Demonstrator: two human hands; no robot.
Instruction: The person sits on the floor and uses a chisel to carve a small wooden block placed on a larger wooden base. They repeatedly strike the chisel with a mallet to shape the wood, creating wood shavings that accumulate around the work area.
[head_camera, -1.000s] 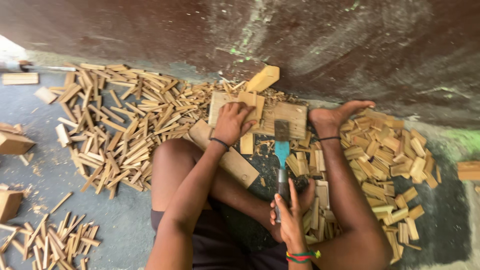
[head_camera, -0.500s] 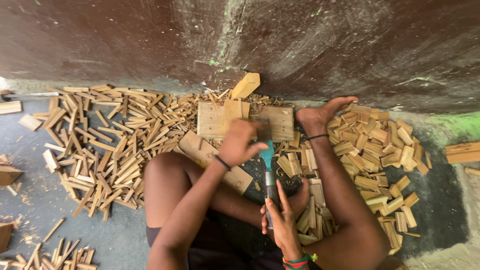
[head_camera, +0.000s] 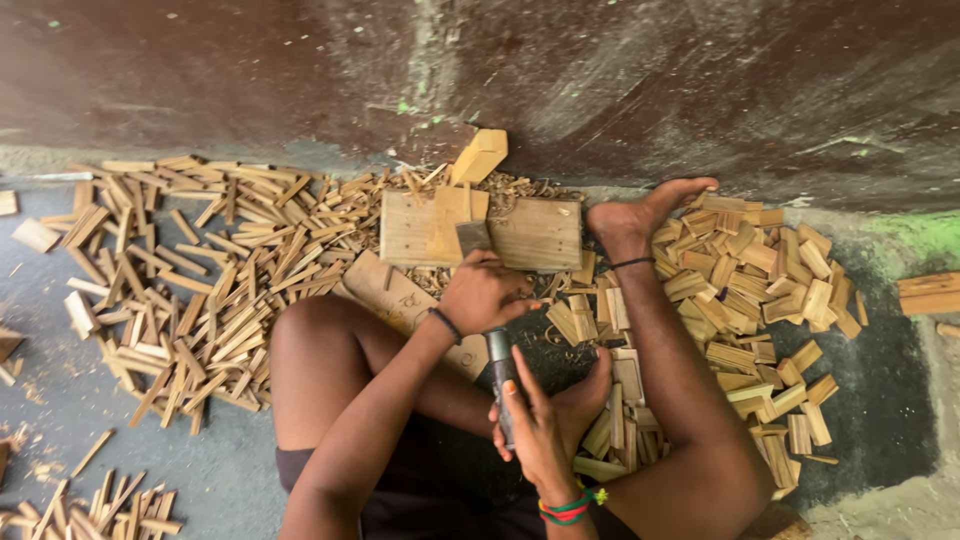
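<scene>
Wood everywhere: we are sitting on the floor (head_camera: 60, 400), splitting small pieces on a flat wooden block (head_camera: 535, 235) that is lying against the wall (head_camera: 300, 70). Our left hand (head_camera: 485, 292) is curling shut around a small wood piece, holding it upright at the block's near edge, fingers closed over its top so the piece itself is mostly hidden. Our right hand (head_camera: 545, 420) is wrapping the handle of a chopping blade (head_camera: 498, 365), thumb along the side, grip firm; the blade end is running up under the left hand, so contact with the wood cannot be told. To do this well, we are judging that the left fingers should be sitting clear of the edge line and the piece standing square. Split sticks (head_camera: 200, 280) are piling on the left, short blocks (head_camera: 760, 270) on the right.
</scene>
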